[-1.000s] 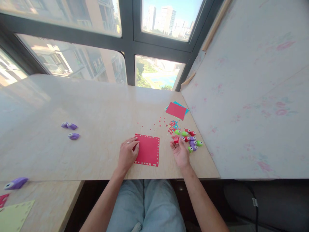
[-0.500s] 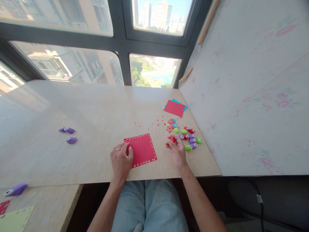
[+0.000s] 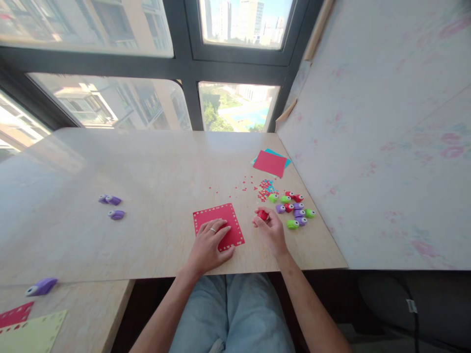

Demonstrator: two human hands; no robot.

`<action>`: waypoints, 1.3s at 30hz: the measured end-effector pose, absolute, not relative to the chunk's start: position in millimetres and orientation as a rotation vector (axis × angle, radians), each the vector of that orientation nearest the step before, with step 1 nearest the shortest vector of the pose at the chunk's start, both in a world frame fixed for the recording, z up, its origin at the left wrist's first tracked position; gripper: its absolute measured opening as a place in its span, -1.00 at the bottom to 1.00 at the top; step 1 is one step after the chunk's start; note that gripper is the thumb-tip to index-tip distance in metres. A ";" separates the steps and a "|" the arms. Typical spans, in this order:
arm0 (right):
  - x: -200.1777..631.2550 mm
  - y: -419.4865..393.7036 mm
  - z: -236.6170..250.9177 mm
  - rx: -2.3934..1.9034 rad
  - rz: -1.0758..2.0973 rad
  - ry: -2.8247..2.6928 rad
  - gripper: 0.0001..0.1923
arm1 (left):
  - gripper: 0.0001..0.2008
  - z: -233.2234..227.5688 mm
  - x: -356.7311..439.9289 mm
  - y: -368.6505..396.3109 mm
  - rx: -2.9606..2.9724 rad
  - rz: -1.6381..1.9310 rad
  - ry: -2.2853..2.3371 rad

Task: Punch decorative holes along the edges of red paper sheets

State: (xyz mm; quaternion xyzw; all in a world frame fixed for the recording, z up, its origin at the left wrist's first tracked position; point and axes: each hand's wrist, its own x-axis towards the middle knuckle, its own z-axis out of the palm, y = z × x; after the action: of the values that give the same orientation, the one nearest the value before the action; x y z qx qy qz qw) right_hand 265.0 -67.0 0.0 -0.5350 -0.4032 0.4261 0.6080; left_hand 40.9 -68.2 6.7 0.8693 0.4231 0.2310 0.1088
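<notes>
A square sheet of matte red paper, edged with small punched holes, is lying at lower centre on the smooth bench. The left hand is resting across it, grip loosely spread; the right hand is pinching a rounded red craft punch right of centre.

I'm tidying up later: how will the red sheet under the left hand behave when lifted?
The red sheet looks thin, so it's probably light and floppy. Small cut-outs line its edges, which might therefore tear first.
</notes>
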 end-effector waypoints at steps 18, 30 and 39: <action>249.3 -74.0 4.4 -0.959 1.363 -0.988 -0.47 | -0.67 3.0 35.9 -63.5 1.867 1.098 1.356; 241.0 -54.2 12.1 -1.099 0.494 -0.839 -0.68 | -0.69 2.5 32.8 -63.4 1.754 1.092 1.343; 240.0 -55.2 6.2 -1.164 0.789 -0.674 -0.54 | -0.73 3.1 33.1 -63.7 2.077 0.990 1.273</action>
State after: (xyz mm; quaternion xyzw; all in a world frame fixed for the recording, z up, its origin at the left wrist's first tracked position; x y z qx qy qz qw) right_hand 240.0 -55.2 6.2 -0.5247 -0.3038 0.3556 0.7113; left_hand 33.1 -63.7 3.1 0.7640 0.4685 0.3641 0.2534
